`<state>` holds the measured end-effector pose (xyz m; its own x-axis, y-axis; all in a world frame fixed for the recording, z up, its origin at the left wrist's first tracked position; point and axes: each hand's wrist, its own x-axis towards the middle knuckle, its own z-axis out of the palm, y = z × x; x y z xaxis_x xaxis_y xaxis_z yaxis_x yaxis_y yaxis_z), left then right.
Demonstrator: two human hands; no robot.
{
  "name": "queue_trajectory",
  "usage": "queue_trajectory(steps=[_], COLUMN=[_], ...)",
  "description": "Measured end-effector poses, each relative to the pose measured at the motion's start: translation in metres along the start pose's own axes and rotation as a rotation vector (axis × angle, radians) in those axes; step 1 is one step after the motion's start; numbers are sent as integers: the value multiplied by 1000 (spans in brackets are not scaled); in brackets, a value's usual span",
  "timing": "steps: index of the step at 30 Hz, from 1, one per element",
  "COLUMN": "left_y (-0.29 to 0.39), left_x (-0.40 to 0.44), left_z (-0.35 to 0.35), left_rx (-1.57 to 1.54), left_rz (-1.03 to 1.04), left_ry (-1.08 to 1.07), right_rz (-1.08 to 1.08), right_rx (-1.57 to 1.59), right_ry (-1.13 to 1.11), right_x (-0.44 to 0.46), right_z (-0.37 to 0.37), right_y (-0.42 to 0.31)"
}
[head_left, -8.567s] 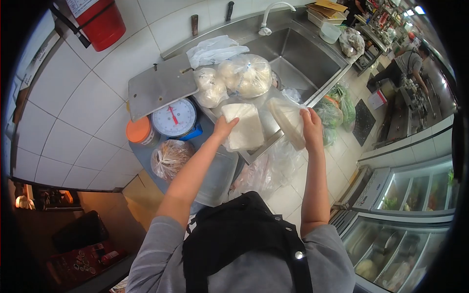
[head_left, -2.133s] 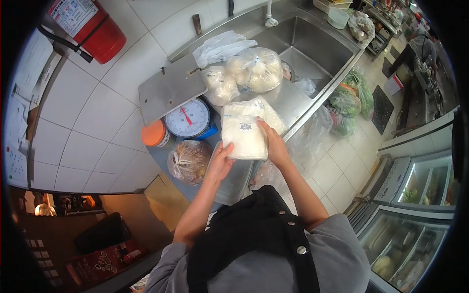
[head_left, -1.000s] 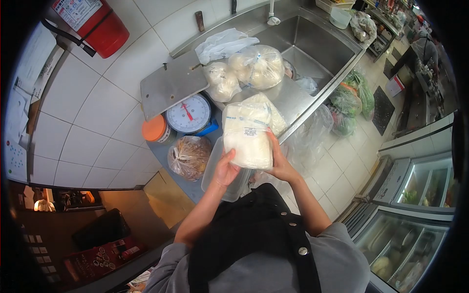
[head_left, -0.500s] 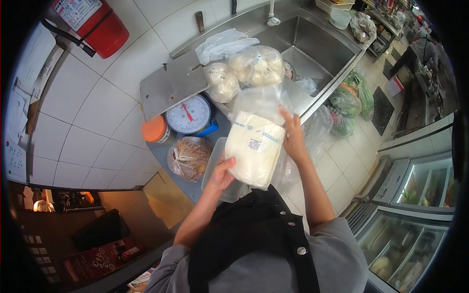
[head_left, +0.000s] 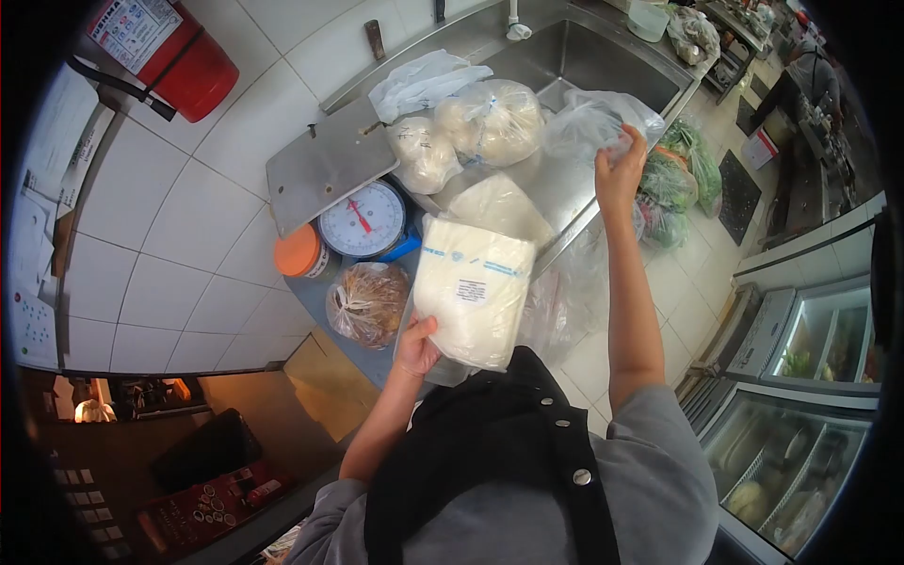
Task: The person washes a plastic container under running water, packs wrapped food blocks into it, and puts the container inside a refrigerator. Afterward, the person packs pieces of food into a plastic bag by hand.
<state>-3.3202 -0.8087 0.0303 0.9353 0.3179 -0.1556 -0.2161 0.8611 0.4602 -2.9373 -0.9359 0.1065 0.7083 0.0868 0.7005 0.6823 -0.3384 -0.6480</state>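
Observation:
My left hand [head_left: 417, 347] grips the lower left corner of a flat, cream-white pack [head_left: 476, 315] in clear plastic with blue print and a small label. What is inside cannot be made out for certain. The pack's loose plastic top [head_left: 497, 209] spreads toward the sink. My right hand [head_left: 620, 174] is stretched out over the sink's front edge, fingers curled onto a crumpled clear plastic bag [head_left: 589, 122]. Beyond the pack lie two knotted clear bags of round whitish pieces, a smaller one [head_left: 421, 153] and a larger one [head_left: 497, 122].
A dial scale [head_left: 363, 221] with a metal plate [head_left: 331, 165], an orange-lidded tub [head_left: 299, 250] and a bag of brown food [head_left: 368, 303] stand left. Bagged greens [head_left: 673, 179] are right of the steel sink [head_left: 603, 66]. Another person [head_left: 810, 80] is far right.
My right hand has left the pack and moved forward and right to the clear bag, which now sits higher and more spread. The pack has shifted slightly left in my left hand.

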Motion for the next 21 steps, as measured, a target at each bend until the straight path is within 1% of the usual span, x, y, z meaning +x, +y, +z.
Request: queue_trajectory(steps=[1,2,3,5,6,7,9,10,11,13,14,15,17,19,21], left_y=[1,2,2,4,7,9,12,13,13,15,15,16,17,17,17], left_x=[-1,-2,-3,-5,-6,-7,-10,-11,-12,-14,-15,-16,-18,-20,-21], left_z=[-3,-7,-11,-11,-8,-5,-6,-7,-9,-14,-13,-11,-10,-11,-15], left_rx=[-17,-15,-10,-3,15,33,37,38,35,20,17,32,44,30,25], left_rz=[20,20,53,91,108,128,143,153,159,165,171,184,199,200,199], left_ry=[23,23,45,67,66,65,68,67,71,68,69,66,64,88,97], right_rz=[-46,-64,-62,-10,49,46,64,-18,-22,17,64,59,35,368,584], right_rx=[-20,-32,-31,158,230,236,147,61,64,-337,-335,-334,7,430,701], right_ry=[51,-16,-15,-268,-415,-416,-620,-594,-600,-560,-507,-511,-709,-1118,-1389], right_x=[6,12,18,28,30,34,37,37,33,28,22,12,-11,-35,-59], right_z=[7,16,24,35,38,41,53,57,59,65,61,58,49,31,5], right_y=[10,24,29,37,41,45,62,71,76,86,74,65,47,-1,-58])
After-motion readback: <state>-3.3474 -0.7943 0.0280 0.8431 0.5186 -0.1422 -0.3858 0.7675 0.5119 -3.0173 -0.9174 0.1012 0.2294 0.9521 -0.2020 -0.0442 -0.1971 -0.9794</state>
